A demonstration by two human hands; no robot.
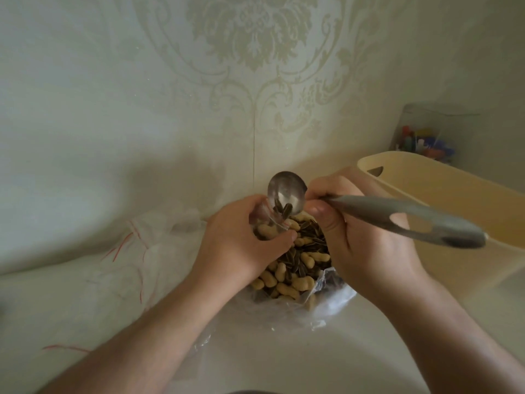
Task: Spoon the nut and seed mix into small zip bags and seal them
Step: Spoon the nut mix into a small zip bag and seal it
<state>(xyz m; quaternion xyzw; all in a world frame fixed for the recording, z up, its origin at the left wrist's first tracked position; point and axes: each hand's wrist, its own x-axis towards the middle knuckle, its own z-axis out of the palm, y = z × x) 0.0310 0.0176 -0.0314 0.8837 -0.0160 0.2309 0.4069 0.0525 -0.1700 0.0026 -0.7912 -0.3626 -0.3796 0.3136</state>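
- The big clear bag [332, 294] of peanuts and striped sunflower seeds [295, 260] lies open on the pale table [284, 359].
- Above it, the left hand [241, 245] curls around a small zip bag [264, 220], part-filled.
- Right of the small bag, the right hand [360, 245] grips a metal spoon [287, 193], bowl tipped at that bag's mouth.
- Right of the big bag: a cream basket [454, 194]; left: spare bags [136, 251].

One head-worn wide-angle view looks forward and down, close over both hands [298, 240], onto the surface [284, 359] with the wall [142, 95] just behind.
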